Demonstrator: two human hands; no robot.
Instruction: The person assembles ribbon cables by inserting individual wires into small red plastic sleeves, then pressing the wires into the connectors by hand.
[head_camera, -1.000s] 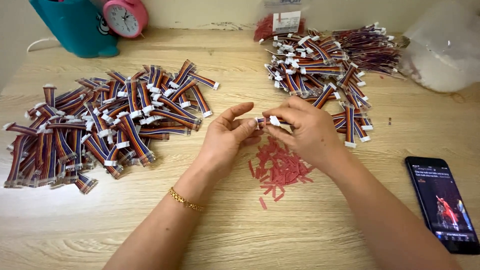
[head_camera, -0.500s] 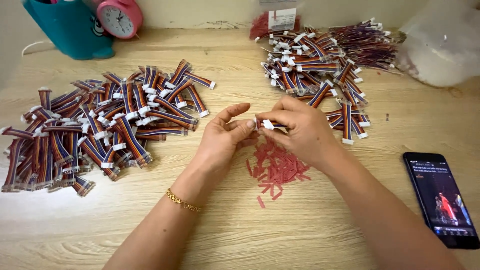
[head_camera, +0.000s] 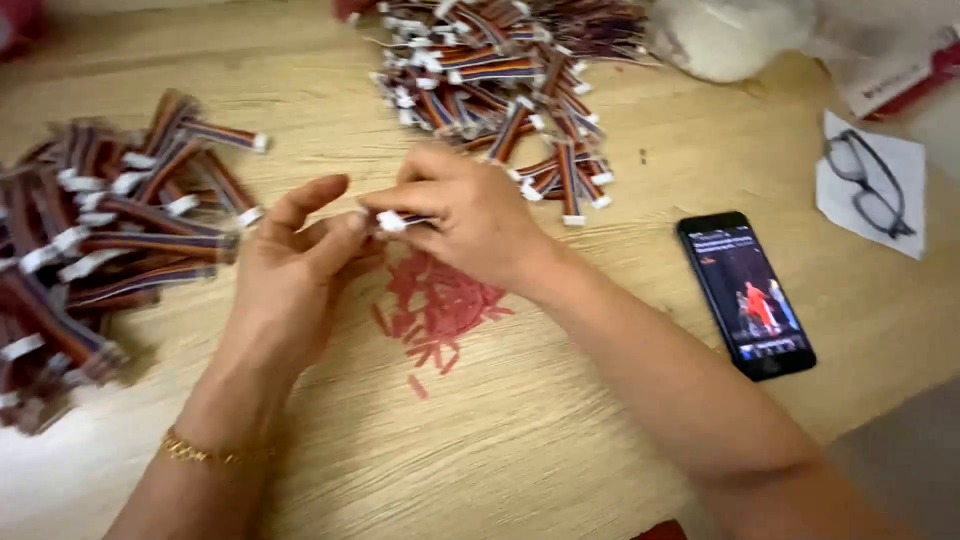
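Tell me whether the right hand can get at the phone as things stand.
Probably yes: the phone lies face up on bare table beside the right forearm, nothing between. But the right hand is pinching a small white connector.

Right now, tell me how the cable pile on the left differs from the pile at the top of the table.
The left pile spreads wide and runs off the frame's left edge; the top pile is more compact.
The left pile lies beside the left hand; the top pile lies just beyond the right hand.
Both are short multicoloured ribbon cables with white connectors, on the wooden table.
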